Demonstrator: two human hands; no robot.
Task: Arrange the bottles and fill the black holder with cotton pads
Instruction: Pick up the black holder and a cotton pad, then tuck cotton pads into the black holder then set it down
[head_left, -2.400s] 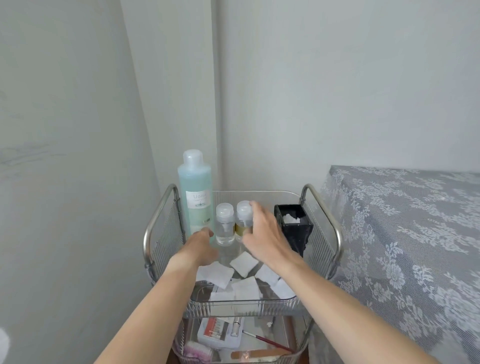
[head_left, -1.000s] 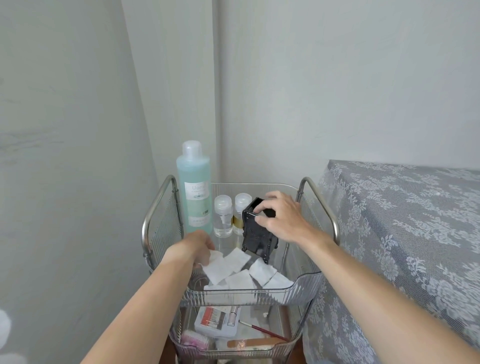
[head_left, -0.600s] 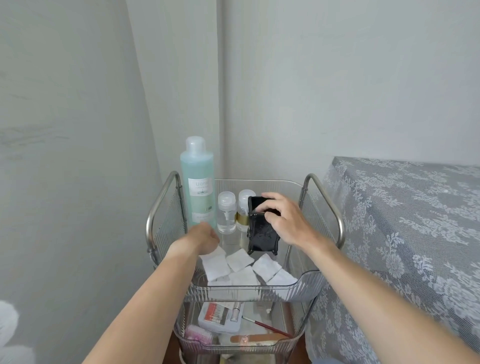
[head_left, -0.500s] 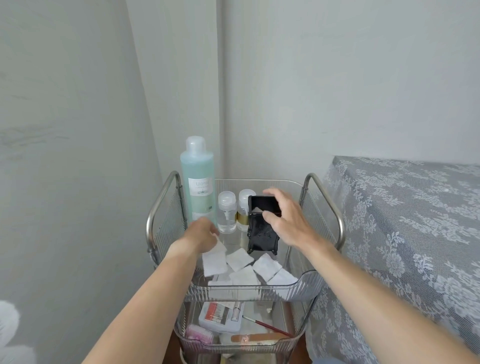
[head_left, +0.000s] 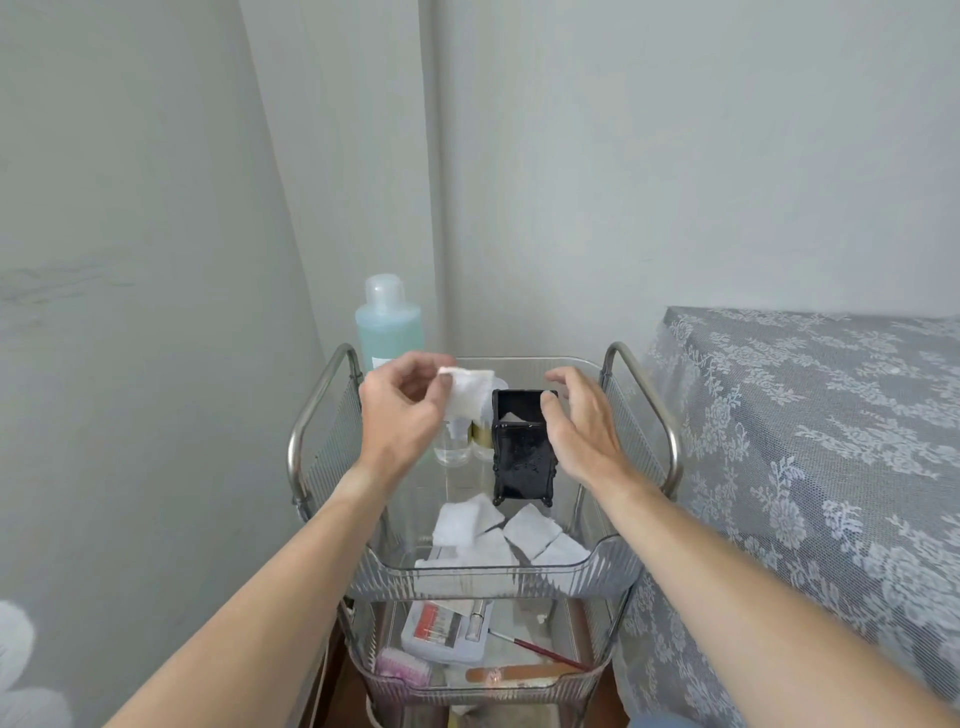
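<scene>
The black holder (head_left: 522, 457) stands upright on the clear top tray (head_left: 498, 574) of a cart, with a white pad showing inside it. My left hand (head_left: 402, 415) pinches a white cotton pad (head_left: 467, 392) just left of the holder's mouth. My right hand (head_left: 579, 426) rests against the holder's right side, thumb on its rim. Several loose cotton pads (head_left: 498, 530) lie on the tray in front. A tall blue bottle (head_left: 388, 325) stands at the back left. Two small clear bottles (head_left: 465, 447) are partly hidden behind my left hand.
Metal handles (head_left: 311, 431) rise on both sides of the cart. The lower tray holds a white box (head_left: 441, 629), a pink brush (head_left: 402, 667), a nail file and a thin red brush. A lace-covered table (head_left: 810, 426) stands at the right; walls close in behind and left.
My right hand moved the holder from the back right corner to the tray's middle and set it upright. My left hand picked a pad off the tray and raised it beside the holder's mouth.
</scene>
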